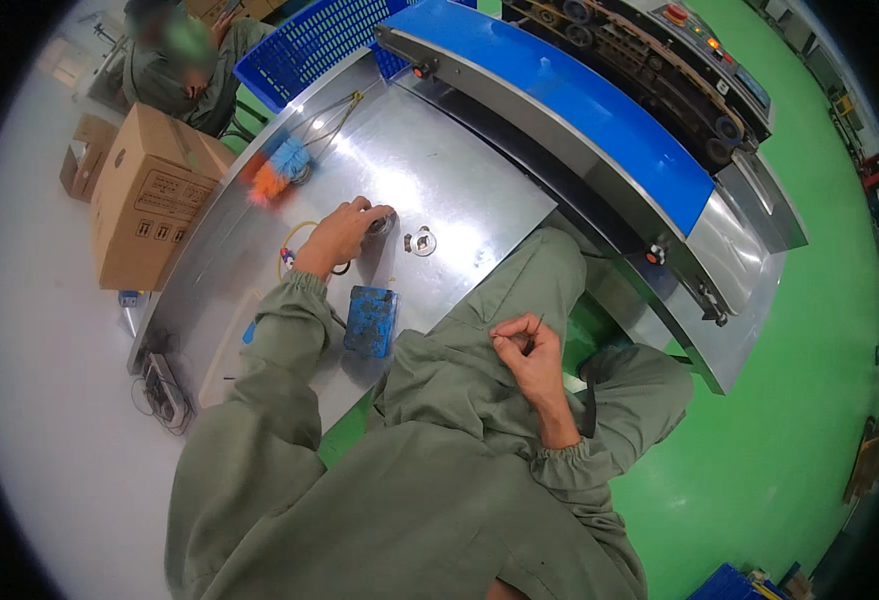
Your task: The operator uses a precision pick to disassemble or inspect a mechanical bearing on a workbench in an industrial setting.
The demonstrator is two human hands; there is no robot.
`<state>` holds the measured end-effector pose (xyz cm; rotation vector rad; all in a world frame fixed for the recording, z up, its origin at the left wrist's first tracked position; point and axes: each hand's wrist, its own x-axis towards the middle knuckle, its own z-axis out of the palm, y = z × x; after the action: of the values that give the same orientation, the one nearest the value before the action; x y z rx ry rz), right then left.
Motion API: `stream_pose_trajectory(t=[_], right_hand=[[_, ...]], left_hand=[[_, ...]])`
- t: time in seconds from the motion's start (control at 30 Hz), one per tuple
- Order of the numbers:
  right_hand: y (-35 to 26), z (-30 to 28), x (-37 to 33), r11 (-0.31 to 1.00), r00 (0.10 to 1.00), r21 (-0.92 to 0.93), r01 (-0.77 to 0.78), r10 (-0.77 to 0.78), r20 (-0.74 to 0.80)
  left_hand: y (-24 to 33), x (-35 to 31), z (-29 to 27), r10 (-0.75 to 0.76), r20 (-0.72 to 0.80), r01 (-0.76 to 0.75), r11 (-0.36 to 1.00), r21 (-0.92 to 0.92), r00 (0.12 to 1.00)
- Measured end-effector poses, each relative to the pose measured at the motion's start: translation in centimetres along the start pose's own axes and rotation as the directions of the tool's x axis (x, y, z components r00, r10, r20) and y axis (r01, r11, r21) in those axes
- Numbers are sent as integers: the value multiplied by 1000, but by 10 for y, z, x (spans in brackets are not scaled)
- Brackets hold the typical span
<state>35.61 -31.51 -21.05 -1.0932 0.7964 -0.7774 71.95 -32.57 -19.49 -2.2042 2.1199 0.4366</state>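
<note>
My left hand point(337, 240) reaches over the metal table, its fingers curled round a small dark round metal part point(380, 224) that they partly hide. Just to the right of it lies a small silver ring-shaped part point(422, 242) with a darker bit at its side. A worn blue box-shaped block point(370, 321) rests near my left wrist, its top smeared dark. My right hand point(530, 362) is held above my thigh, thumb and fingers pinched together. Whatever is in that pinch is too small to make out.
A blue and orange fluffy duster point(284, 168) lies by the table's left rim. A cardboard box point(154, 195) and a blue basket point(304, 50) stand beyond it. A blue-topped conveyor point(569, 95) runs along the right. Another person point(184, 65) sits at the far left.
</note>
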Motion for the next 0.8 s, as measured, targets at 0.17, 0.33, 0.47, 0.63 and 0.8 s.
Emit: stream_pose_trajectory(t=[0.17,0.33,0.47,0.63,0.8], right_hand=[[-7,6,2,1000,998,21,3,-1,-69],[-14,8,7,992,998,-110,-54,50,-40],[-23,11,13,986,998,-161,-54,51,-26],[-32,22,25,980,999,-199,24,-30,-24],[-73,45,38,974,991,-181,133,-133,12]], left_hand=[[-1,9,-10,72,32,-74,996,57,997],[-8,11,-14,101,96,-109,990,86,990],[-2,5,-24,59,183,-68,997,43,981],[5,-4,-49,124,150,-116,991,-62,981],[51,-20,-128,263,117,-236,950,-203,958]])
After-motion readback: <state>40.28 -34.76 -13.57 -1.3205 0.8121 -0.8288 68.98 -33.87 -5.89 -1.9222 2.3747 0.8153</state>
